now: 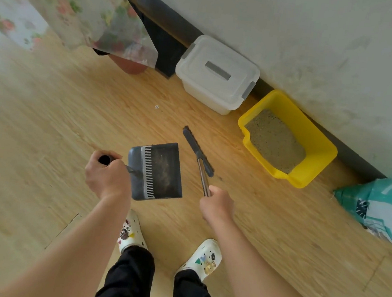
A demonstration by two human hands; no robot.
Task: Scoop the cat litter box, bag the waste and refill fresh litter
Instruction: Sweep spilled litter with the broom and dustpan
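Starting at your left, the dark grey dustpan (158, 171) hangs above the wooden floor (45, 131) in front of your feet. Its tray faces up, a comb of pale teeth runs across it, and a thin film of brownish dust lies in it. Further right, at the floor's far edge against the wall (300, 38), stands a white storage bin (216, 75). Its lid is on and its grey side clips are down. Just beside it to the right is the yellow litter box (313, 142), also at the wall, holding a bed of grey-tan litter (274, 140) with dark specks. At the floor's right edge a teal and white bag (378, 208) lies near the skirting.

You cannot see what the white bin contains. A floral cloth (60, 3) in the upper left corner covers most of a reddish-brown thing (128, 65) below it, which is too hidden to identify. The bag is cut off by the frame, so whether its mouth is open is not visible. A tiny pale speck (156, 106) on the floor is too small to make out.

Your left hand (105, 174) is a closed fist round the black end of the dustpan's handle. Your right hand (218, 204) is curled round the metal shaft of the broom (198, 151), whose long dark head angles toward the litter box, well apart from it.
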